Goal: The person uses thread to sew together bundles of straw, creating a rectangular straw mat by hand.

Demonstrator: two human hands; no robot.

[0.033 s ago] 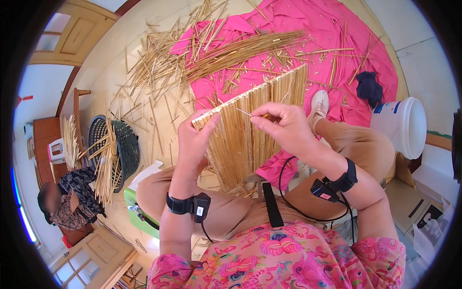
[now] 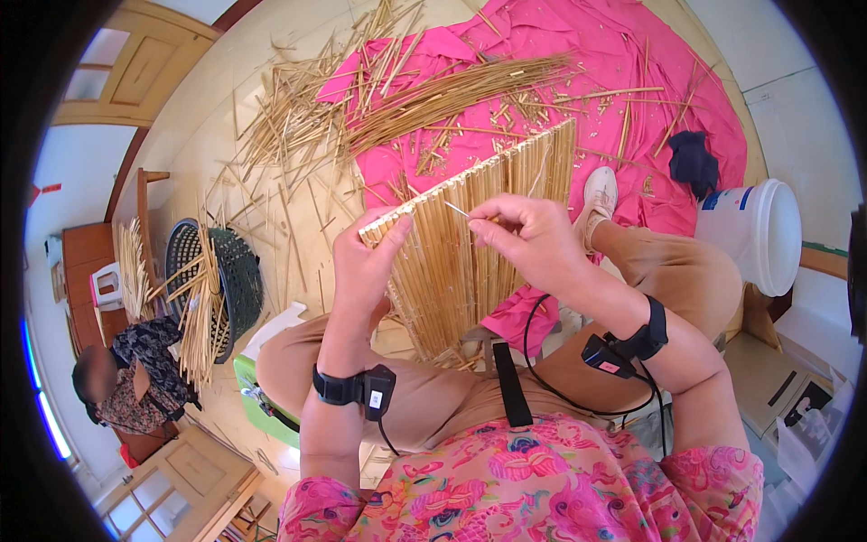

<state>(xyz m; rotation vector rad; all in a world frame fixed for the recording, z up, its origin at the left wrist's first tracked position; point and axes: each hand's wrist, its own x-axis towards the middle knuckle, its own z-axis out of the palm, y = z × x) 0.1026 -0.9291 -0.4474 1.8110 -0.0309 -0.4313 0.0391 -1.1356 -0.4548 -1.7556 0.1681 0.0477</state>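
Observation:
In the head view, an upright, slightly slanting mat of straw-coloured stalks (image 2: 450,289), with pale cut ends along its top edge, is between my legs. My left hand (image 2: 366,262) is closed on the mat's upper left corner, thumb on the near face, other fingers mostly hidden behind it. My right hand (image 2: 533,239), closed in a pinch, holds a thin metal needle-like tool (image 2: 457,209) pointing left across the mat just below its top edge; whether its tip is in the stalks I cannot tell. A light thread hangs on the mat's right part.
Loose stalks (image 2: 452,90) lie over a pink cloth (image 2: 578,36) and the floor ahead. A dark cloth (image 2: 694,163) and white bucket (image 2: 750,235) are at right. At left are a green basket (image 2: 244,298) with stalks and another person (image 2: 135,379), close beside a wooden door.

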